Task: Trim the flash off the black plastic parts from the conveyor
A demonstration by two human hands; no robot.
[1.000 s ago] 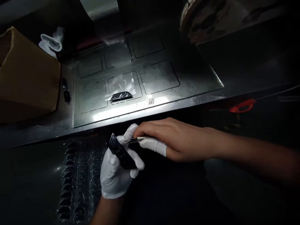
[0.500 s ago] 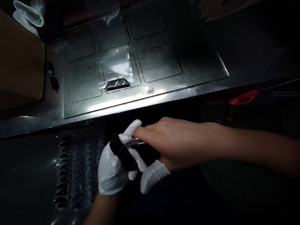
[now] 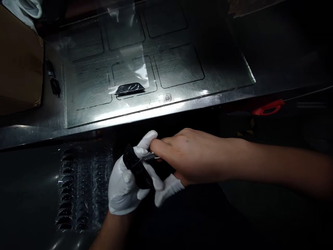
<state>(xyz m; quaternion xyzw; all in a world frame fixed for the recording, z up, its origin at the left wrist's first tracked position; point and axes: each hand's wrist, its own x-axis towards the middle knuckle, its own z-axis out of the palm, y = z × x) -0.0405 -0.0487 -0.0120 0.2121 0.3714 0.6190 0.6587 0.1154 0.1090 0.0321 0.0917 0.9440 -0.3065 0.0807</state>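
My left hand point(image 3: 123, 191), in a white glove, grips a black moulded plastic part point(image 3: 137, 168) with its ribbed inner side showing. A thin metal blade-like tool point(image 3: 150, 157) touches the part near its upper middle. My right hand point(image 3: 188, 152) is closed around that tool, its handle mostly hidden by the fingers. White cloth covers some of the right hand's lower fingers, while the thumb and back are bare. Beyond the hands, a similar black part point(image 3: 130, 88) lies in a clear plastic bag point(image 3: 130, 66) on the metal table.
A clear blister tray point(image 3: 87, 201) with several black parts sits at lower left. A cardboard box point(image 3: 20, 59) and a black marker-like item point(image 3: 52, 78) are at the left of the table point(image 3: 28, 133). A red handle point(image 3: 267, 107) shows at right, below the table edge.
The view has shifted slightly. The white-covered fingers of my right hand have drawn up a little toward the left hand. Both hands keep hold of the part and the tool.
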